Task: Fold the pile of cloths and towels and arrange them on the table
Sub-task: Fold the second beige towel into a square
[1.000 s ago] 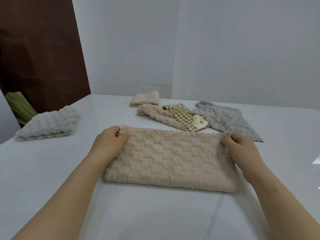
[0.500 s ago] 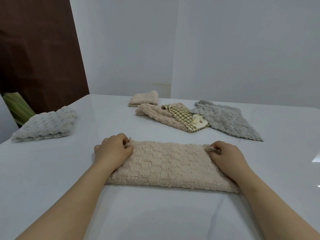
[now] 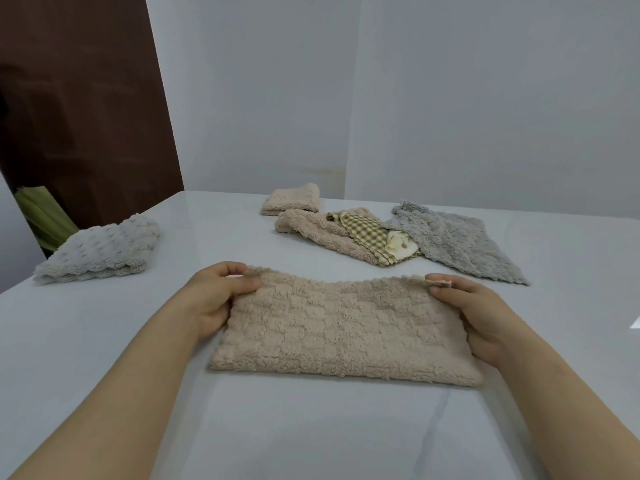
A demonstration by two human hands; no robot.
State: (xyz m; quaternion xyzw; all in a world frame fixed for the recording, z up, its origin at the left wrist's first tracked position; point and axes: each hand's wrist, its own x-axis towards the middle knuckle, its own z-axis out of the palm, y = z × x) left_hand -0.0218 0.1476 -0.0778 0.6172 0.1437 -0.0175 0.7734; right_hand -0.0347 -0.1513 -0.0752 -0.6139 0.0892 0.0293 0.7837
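Note:
A beige fluffy towel (image 3: 343, 327) lies folded in a long strip on the white table (image 3: 311, 427) in front of me. My left hand (image 3: 218, 292) pinches its far left corner and my right hand (image 3: 474, 313) pinches its far right corner, both corners raised slightly off the table. Farther back lies a loose pile: a beige towel (image 3: 318, 233), a green checked cloth (image 3: 367, 233), a cream printed cloth (image 3: 401, 245) and a grey towel (image 3: 453, 244). A small folded beige towel (image 3: 292, 199) sits behind them. A folded light grey dotted towel (image 3: 104, 249) rests at the left.
White walls stand behind the table's far edge. A dark brown panel (image 3: 86, 98) and green leaves (image 3: 41, 213) are past the table's left edge. The table's left edge runs just beside the dotted towel.
Half a second ago my hands pressed the towel's far edge flat; now both have pinched the far corners and lifted them slightly, and the far edge sags between them.

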